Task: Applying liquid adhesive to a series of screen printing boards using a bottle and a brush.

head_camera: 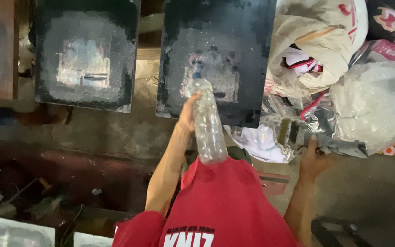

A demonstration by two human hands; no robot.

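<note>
The left hand (187, 114) is wrapping around a clear plastic bottle (208, 126), tipping its neck toward the right-hand black board (216, 59). The right hand (313, 160) is closing on a grey-handled brush (314, 137), apparently bristles leftward. Both are hovering before plastic bags (371, 105). Whatever is pouring could be running off the sloping board onto the floor (106, 132), or the brush could be snagging a bag.

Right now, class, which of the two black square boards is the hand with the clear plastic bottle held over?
The right-hand black square board: the left hand tips the clear plastic bottle onto it; the other black board lies apart.
</note>
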